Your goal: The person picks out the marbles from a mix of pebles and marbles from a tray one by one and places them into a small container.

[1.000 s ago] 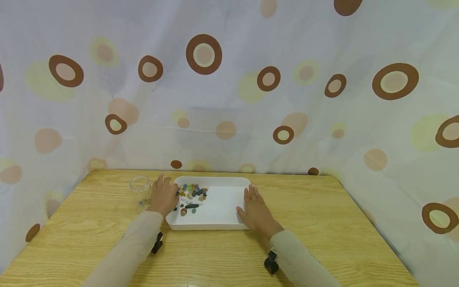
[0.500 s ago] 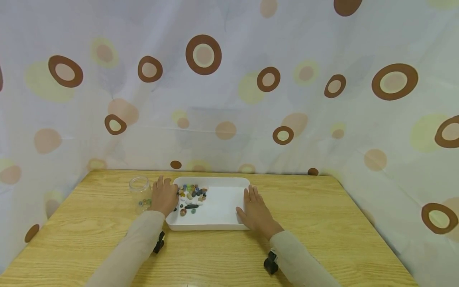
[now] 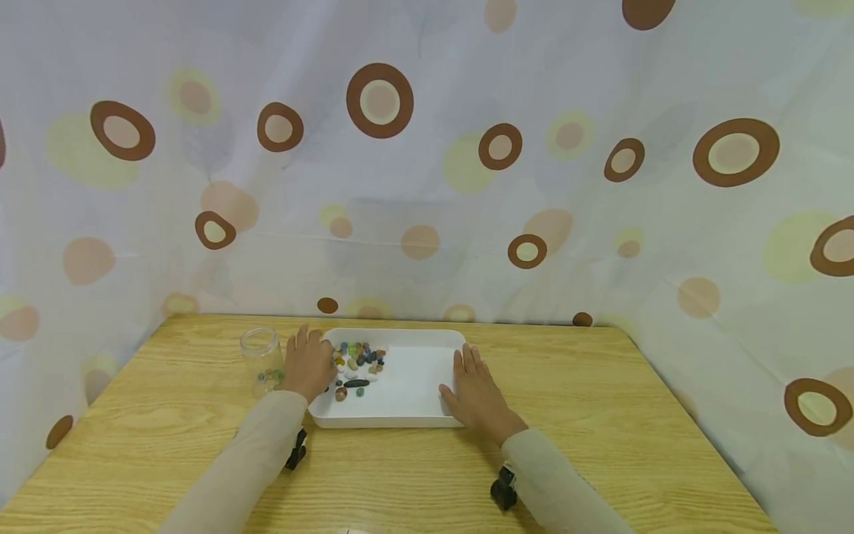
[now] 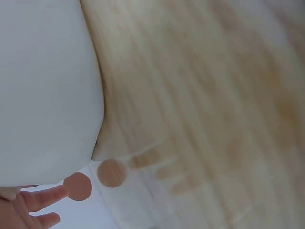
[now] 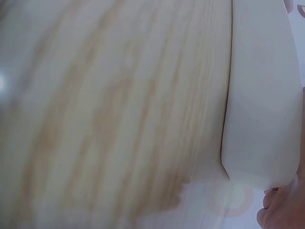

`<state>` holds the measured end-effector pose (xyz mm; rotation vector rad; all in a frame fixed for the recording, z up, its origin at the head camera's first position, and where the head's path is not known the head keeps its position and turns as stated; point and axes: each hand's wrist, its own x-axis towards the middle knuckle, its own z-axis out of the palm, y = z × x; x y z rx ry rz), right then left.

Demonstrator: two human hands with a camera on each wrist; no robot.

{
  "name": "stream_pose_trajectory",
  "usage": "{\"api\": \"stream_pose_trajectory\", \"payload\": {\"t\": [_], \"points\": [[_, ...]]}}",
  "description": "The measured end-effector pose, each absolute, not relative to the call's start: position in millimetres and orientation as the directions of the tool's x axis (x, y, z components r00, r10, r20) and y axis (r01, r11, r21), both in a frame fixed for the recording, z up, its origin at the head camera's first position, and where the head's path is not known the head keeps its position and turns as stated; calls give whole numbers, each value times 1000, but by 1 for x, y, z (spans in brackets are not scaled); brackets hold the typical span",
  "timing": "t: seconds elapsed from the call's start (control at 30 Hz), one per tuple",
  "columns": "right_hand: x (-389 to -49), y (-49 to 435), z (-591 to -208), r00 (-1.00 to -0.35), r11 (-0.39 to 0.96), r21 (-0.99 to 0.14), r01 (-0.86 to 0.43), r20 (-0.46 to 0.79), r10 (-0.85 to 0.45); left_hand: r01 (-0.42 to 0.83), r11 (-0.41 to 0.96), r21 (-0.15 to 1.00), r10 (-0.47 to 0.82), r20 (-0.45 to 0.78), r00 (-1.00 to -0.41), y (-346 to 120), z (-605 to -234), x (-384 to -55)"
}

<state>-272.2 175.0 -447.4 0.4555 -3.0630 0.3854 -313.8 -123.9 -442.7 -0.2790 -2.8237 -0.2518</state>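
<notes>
Head view: left hand (image 3: 310, 365) shifting slightly inward on tray (image 3: 414, 382) edge, fingers spreading loosely; right hand (image 3: 482, 400) staying put, fingers lying straight along opposite edge. Pebbles (image 3: 353, 364) lying unmoved beside left fingers, suggesting only tray being steadied. Left wrist: fingers extending past tray. Right wrist: fingers peeking past tray's end.

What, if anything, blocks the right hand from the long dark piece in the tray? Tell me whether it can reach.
Probably yes: the right hand is at the right end of the white tray, with bare tray floor leading towards the long dark piece; small stones lie close about it.
</notes>
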Motion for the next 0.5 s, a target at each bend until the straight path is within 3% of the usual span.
{"api": "stream_pose_trajectory", "payload": {"t": [0.23, 0.5], "points": [[-272, 175, -446, -957, 926, -239, -291, 51, -287, 328, 939, 105, 251, 444, -860, -124, -426, -306], [-271, 174, -445, -957, 924, -248, -290, 53, -286, 371, 917, 144, 240, 543, -804, -139, -387, -294]]}}
